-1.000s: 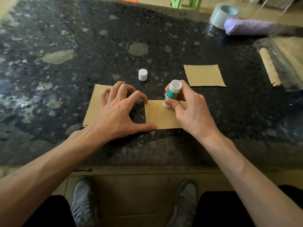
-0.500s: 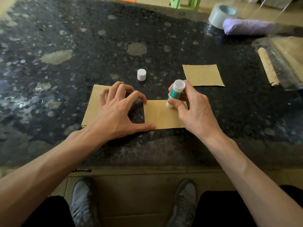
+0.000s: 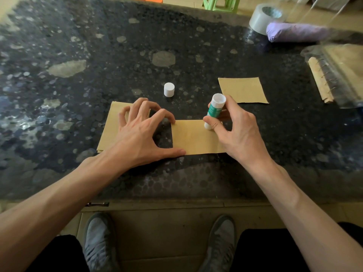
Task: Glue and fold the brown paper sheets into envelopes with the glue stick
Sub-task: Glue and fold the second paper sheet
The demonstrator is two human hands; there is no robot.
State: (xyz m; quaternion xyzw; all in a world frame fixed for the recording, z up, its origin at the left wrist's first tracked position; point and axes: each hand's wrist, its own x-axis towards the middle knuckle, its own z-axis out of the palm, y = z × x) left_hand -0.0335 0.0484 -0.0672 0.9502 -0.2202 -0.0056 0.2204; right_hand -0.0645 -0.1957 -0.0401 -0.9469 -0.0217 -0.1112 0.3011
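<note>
A brown paper sheet (image 3: 193, 137) lies flat near the table's front edge. My right hand (image 3: 233, 130) grips a green and white glue stick (image 3: 215, 109), tip down on the sheet's far edge. My left hand (image 3: 141, 132) is spread wide, thumb pressing the sheet's near left corner and fingertips resting on another brown sheet (image 3: 111, 128) to the left. A third brown sheet (image 3: 242, 90) lies behind the right hand. The white cap (image 3: 169, 89) of the glue stick stands upright beyond the hands.
The dark speckled table (image 3: 78, 55) carries a roll of grey tape (image 3: 264, 16), a purple bundle (image 3: 294, 33) and a clear plastic bag with a spiral-bound brown pad (image 3: 334, 73) at the far right. My shoes (image 3: 98, 240) show below the front edge.
My right hand has slid the glue stick to the right along the sheet's far edge. The left hand has stayed in place.
</note>
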